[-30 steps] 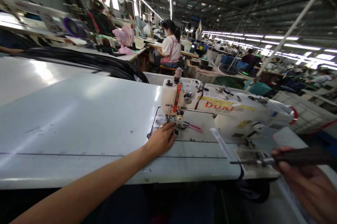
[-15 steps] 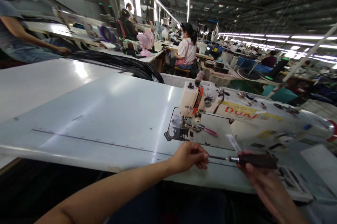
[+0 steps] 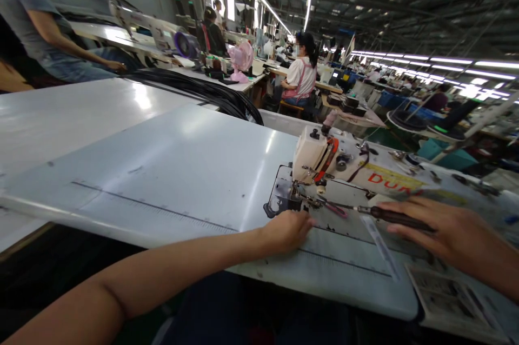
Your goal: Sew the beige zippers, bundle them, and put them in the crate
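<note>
A screwdriver (image 3: 401, 219) with a dark handle and thin metal shaft is in my right hand (image 3: 450, 226), its shaft pointing left towards the needle area of a white sewing machine (image 3: 389, 174). My left hand (image 3: 286, 232) is closed, with fingers curled together just in front of the needle plate (image 3: 281, 193). Whatever the left fingers hold, if anything, is hidden. A small pink-handled tool (image 3: 337, 211) lies on the machine bed by the presser foot, beneath the screwdriver's tip. The shaft's end overlaps this area, so contact cannot be made out.
The pale tabletop (image 3: 162, 172) has a printed ruler line (image 3: 154, 205) near its front edge. A clear strip (image 3: 379, 247) lies right of the needle area, by a small tray (image 3: 450, 296). Black strips (image 3: 203, 88) are heaped behind. Co-workers sit at other machines.
My right hand has raised the screwdriver and carried it forward, from the table's front to the presser foot. My left hand has moved nearer the needle plate, fingers curled. The view has shifted.
</note>
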Demonstrator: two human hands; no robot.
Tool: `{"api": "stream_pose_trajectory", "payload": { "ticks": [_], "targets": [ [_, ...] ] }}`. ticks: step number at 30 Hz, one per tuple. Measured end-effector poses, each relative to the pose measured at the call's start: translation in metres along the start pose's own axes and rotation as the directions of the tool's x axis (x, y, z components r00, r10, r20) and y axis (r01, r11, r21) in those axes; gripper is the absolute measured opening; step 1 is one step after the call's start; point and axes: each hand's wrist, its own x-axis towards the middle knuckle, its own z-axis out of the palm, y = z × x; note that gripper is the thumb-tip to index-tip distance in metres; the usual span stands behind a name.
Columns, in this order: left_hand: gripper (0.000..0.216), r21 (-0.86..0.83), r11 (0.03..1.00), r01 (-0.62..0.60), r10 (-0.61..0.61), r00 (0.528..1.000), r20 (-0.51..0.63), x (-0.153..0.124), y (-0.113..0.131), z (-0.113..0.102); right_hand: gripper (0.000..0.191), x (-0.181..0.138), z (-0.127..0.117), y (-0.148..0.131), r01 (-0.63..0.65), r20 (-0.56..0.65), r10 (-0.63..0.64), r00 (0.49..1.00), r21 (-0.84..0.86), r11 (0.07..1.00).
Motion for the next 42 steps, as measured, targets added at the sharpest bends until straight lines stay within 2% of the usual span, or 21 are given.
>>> {"api": "stream_pose_trajectory", "payload": {
  "ticks": [2, 4, 5, 7, 14, 19, 24, 31, 36, 42],
  "targets": [
    [0.028, 0.326, 0.935, -0.14, 0.143, 0.99, 0.015, 0.005, -0.003, 0.001, 0.036, 0.017, -0.001, 0.003, 0.043, -0.035, -0.046, 0.998, -0.075, 0.996],
    [0.026, 0.583, 0.787, -0.202, 0.217, 0.975, 0.045, 0.011, -0.005, 0.004, 0.033, 0.033, 0.002, -0.004, 0.111, -0.049, -0.119, 0.992, -0.134, 0.985],
    [0.028, 0.669, 0.714, -0.206, 0.235, 0.971, 0.048, 0.014, -0.005, 0.005, 0.032, 0.041, 0.004, -0.009, 0.147, -0.051, -0.158, 0.986, -0.167, 0.975],
    [0.029, 0.731, 0.659, -0.178, 0.239, 0.971, 0.021, 0.017, -0.008, 0.006, 0.031, 0.053, 0.009, -0.018, 0.208, -0.037, -0.222, 0.974, -0.228, 0.951],
    [0.031, 0.721, 0.673, -0.164, 0.245, 0.969, -0.008, 0.007, -0.023, -0.004, 0.031, 0.087, 0.016, -0.024, 0.324, 0.008, -0.332, 0.943, -0.239, 0.915],
    [0.034, 0.737, 0.64, -0.22, 0.309, 0.951, 0.016, 0.007, -0.032, -0.004, 0.035, 0.102, 0.019, -0.027, 0.394, 0.059, -0.394, 0.917, -0.28, 0.875],
    [0.036, 0.726, 0.66, -0.193, 0.289, 0.957, -0.008, 0.008, -0.037, -0.003, 0.037, 0.107, 0.024, -0.032, 0.421, 0.096, -0.415, 0.905, -0.346, 0.838],
    [0.038, 0.729, 0.656, -0.194, 0.272, 0.962, 0.011, 0.008, -0.04, -0.004, 0.037, 0.112, 0.024, -0.035, 0.453, 0.112, -0.443, 0.89, -0.345, 0.822],
    [0.039, 0.743, 0.645, -0.176, 0.269, 0.963, -0.005, 0.008, -0.041, -0.002, 0.036, 0.112, 0.023, -0.035, 0.437, 0.101, -0.428, 0.898, -0.31, 0.844],
    [0.041, 0.73, 0.657, -0.186, 0.265, 0.964, 0.007, 0.008, -0.04, -0.003, 0.035, 0.118, 0.023, -0.043, 0.513, 0.103, -0.521, 0.847, -0.414, 0.752]
  ]
}}
